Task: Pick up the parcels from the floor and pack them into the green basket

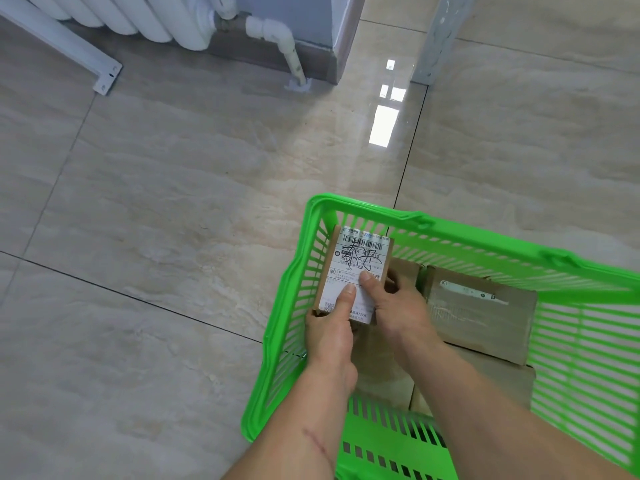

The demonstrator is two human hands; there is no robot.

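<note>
Two bare forearms reach forward from the bottom edge into the green basket (485, 247), which stands on the tiled floor (156, 202). Both hands grip one small parcel (355, 268) with a white shipping label on top, held over the basket's far left corner, just inside the slatted wall. The left hand (330, 327) clasps the parcel's near left edge, thumb pressed flat on the label. The right hand (398, 303) clasps the near right edge, thumb also on the label, fingers curled around the side. Whether the parcel rests on anything below cannot be told. To the right, inside the basket, lies a brown taped box (481, 310) atop other cardboard parcels. At the far wall stand a white radiator (145, 15) and its pipe (291, 53).
</note>
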